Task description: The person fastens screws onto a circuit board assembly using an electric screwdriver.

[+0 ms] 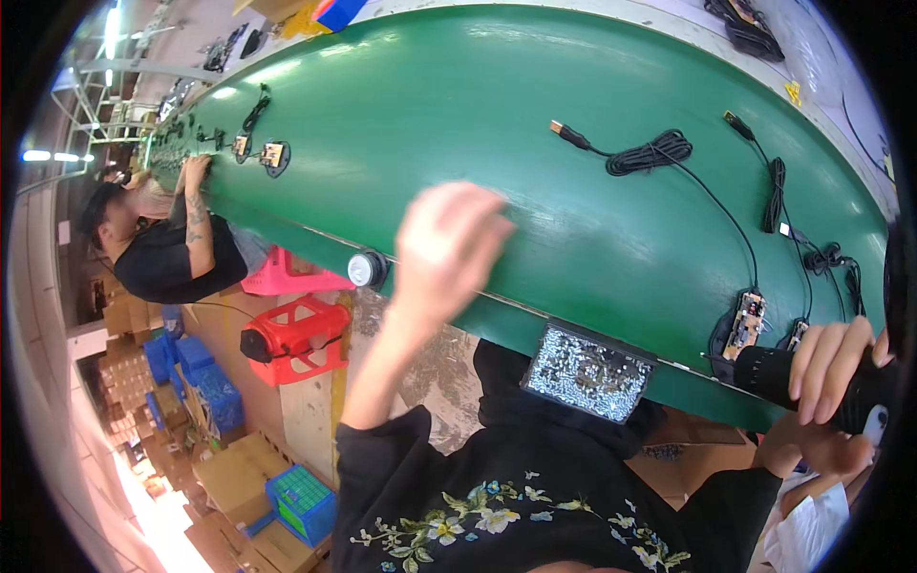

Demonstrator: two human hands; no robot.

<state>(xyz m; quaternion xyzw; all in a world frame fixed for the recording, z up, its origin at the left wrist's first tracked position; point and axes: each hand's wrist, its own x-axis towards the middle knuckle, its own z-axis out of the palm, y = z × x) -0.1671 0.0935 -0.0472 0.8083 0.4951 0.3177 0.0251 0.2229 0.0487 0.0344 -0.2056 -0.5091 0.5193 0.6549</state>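
Note:
My left hand [449, 250] is raised over the near part of the green work surface [382, 124]. Its fingers look bent but are smeared by motion, and what they hold, if anything, does not show. At the right, my right hand [829, 372] wraps round a black electric screwdriver [762, 371] lying nearly level. The tool's thin tip points left, beside a small circuit board [747, 323] on a dark base. From that board a black cable runs up to a tied coil [650, 153] with a USB plug [570, 136].
A tray of small silver screws [590, 374] sits at the near edge. Further left is a round lamp-like thing [368, 269]. More cabled boards lie right [799, 330] and far left [274, 156]. A co-worker [172, 248] works left, near red [301, 339] and pink stools.

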